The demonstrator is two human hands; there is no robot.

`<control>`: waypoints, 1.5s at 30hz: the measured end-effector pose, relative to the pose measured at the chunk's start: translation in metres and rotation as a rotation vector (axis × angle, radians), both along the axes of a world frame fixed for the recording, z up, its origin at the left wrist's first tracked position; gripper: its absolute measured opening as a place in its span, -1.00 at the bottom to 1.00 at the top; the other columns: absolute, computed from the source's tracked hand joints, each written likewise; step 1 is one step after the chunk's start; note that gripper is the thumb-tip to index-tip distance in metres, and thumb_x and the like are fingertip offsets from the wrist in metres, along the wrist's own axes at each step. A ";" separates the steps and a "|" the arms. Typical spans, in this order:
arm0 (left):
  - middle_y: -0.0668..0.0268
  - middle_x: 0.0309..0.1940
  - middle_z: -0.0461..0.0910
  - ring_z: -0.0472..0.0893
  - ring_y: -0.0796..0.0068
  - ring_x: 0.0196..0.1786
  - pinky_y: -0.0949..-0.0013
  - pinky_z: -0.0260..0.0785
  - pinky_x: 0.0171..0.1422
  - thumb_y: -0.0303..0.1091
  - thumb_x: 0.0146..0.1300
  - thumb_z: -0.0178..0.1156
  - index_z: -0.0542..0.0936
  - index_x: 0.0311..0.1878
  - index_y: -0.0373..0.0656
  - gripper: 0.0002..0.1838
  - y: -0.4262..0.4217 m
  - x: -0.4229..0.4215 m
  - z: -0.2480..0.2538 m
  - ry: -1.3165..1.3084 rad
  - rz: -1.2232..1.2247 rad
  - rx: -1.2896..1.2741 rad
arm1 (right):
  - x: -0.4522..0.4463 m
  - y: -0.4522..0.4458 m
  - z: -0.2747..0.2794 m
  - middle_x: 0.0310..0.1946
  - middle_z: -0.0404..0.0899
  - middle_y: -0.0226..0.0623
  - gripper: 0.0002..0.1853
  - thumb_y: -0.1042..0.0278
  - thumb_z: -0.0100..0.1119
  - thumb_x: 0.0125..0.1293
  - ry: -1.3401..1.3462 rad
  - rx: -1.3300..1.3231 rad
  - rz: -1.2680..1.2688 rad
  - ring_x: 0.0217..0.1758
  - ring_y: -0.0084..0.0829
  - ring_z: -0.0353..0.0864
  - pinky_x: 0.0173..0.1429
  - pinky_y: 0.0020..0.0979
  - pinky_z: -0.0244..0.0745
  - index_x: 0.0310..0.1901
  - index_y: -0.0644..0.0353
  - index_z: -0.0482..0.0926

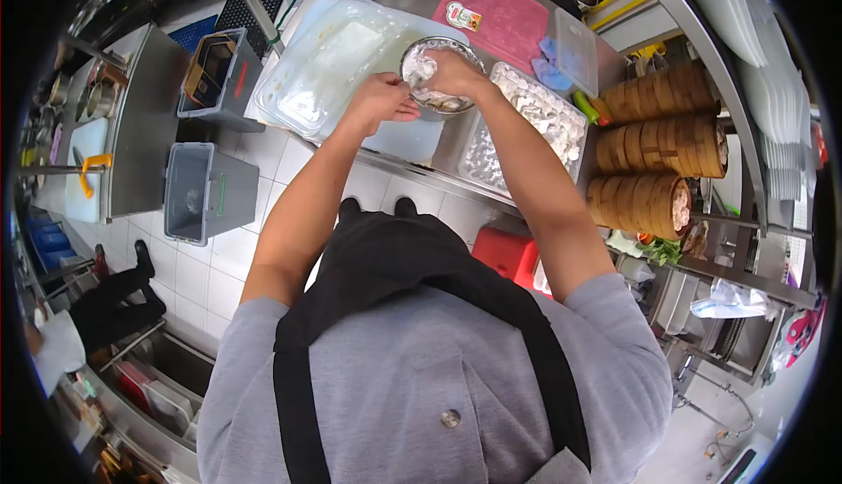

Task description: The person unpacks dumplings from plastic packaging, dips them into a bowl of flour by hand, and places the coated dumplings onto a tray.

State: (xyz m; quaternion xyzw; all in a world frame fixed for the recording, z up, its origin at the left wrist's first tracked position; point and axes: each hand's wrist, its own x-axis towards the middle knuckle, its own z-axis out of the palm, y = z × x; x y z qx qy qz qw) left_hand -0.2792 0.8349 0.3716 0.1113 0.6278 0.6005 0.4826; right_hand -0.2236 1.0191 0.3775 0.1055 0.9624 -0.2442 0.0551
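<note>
A round metal bowl [478,56] with a whitish, flour-like coating inside stands over the front of the worktop. My left hand [384,101] is at its left rim, with thumb and fingers closed on the edge. My right hand [453,74] reaches down inside the bowl, and its fingertips are hidden among pale, coated food [419,67]. Just right of the bowl is a metal tray [502,188] holding many whitish, coated pieces [551,122]. On the left lies a large translucent plastic tray [294,89] with a wet-looking surface.
A red cutting board [495,12], blue cloth [550,67] and clear lid [576,50] lie behind. Bamboo steamers [636,203] stack at right below plates [779,124]. Grey bins [210,190] stand on the left floor. A knife with orange handle [86,177] lies far left. Another person's legs [114,300] show lower left.
</note>
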 end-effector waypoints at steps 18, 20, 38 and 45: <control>0.02 -0.25 0.60 0.69 0.18 -0.19 0.24 0.63 -0.05 -0.38 0.34 0.02 0.44 -0.10 -0.42 -0.75 0.002 -0.004 -0.001 0.021 -0.070 0.006 | 0.139 0.102 0.026 0.15 0.52 0.05 -0.24 0.16 0.42 0.06 0.004 -0.201 -0.331 0.14 -0.21 0.54 0.24 -0.34 0.41 0.26 0.40 0.41; 0.02 -0.25 0.60 0.69 0.18 -0.18 0.23 0.63 -0.04 -0.37 0.35 0.01 0.44 -0.10 -0.42 -0.76 0.003 -0.004 0.000 0.019 -0.080 0.001 | 0.155 0.105 0.013 0.16 0.51 0.05 -0.30 0.23 0.37 0.10 -0.074 -0.235 -0.357 0.16 -0.21 0.52 0.24 -0.35 0.40 0.26 0.38 0.41; 0.07 -0.24 0.62 0.69 0.22 -0.19 0.24 0.61 -0.05 -0.31 0.37 0.05 0.47 -0.15 -0.33 -0.77 -0.001 -0.005 0.000 0.034 -0.080 -0.054 | 0.169 0.088 -0.007 0.14 0.52 0.01 -0.50 0.35 0.17 0.12 0.025 0.291 -0.270 0.21 -0.05 0.51 0.36 -0.19 0.35 0.16 0.19 0.52; 0.11 -0.24 0.63 0.69 0.24 -0.17 0.27 0.61 -0.05 -0.28 0.39 0.06 0.47 -0.12 -0.29 -0.77 -0.001 -0.007 -0.002 0.031 -0.083 -0.060 | 0.135 0.056 -0.040 0.21 0.44 -0.01 -0.35 0.07 0.36 0.13 -0.130 0.371 -0.168 0.29 -0.07 0.43 0.41 -0.15 0.28 0.19 0.23 0.41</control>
